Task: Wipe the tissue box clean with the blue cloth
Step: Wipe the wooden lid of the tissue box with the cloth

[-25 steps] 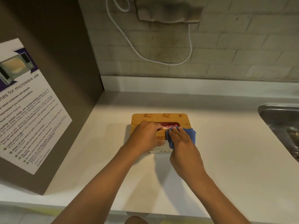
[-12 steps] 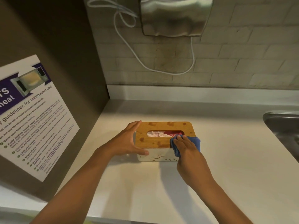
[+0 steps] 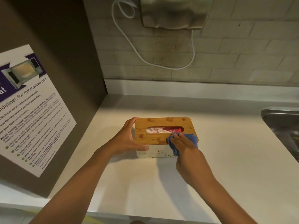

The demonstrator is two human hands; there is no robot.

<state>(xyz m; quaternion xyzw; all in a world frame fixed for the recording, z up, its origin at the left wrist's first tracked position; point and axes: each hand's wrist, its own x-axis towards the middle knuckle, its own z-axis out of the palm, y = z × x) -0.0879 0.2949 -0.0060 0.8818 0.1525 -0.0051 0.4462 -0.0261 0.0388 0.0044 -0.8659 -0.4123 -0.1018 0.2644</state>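
Tissue box (image 3: 163, 137) with a wooden lid (image 3: 150, 122) and a white, speckled body sits on a pale countertop (image 3: 226, 159), roughly midway between a brown side panel at the left and a steel sink (image 3: 284, 125) at the right edge of the frame. White tissue (image 3: 155, 130) and a patch of red packaging show through the oval slot in the lid.

A person's left hand (image 3: 127, 139) braces the box at its left end: the fingers lie fairly straight along the far left corner, while the thumb rests against the near face just under the lid's edge. The hand steadies the box from the side and does not close around it.

The right hand (image 3: 186, 146) presses a blue cloth (image 3: 193, 139) onto the lid's near right corner. Its fingers are extended and laid flat over the bunched fabric, which spills past the fingertips toward the slot and hangs down over the box's near face. Whether the thumb pinches the cloth underneath cannot be told.

On the brown panel is a printed notice (image 3: 32, 107) headed with guidelines for microwave use, bearing a picture of a microwave oven. On the tiled wall (image 3: 242, 54) behind, a steel wall-mounted unit (image 3: 174, 12) hangs above the counter, with a white cable (image 3: 145, 60) looping down below it. Both forearms reach in from the bottom of the frame, and their shadows fall on the countertop in front of the box.
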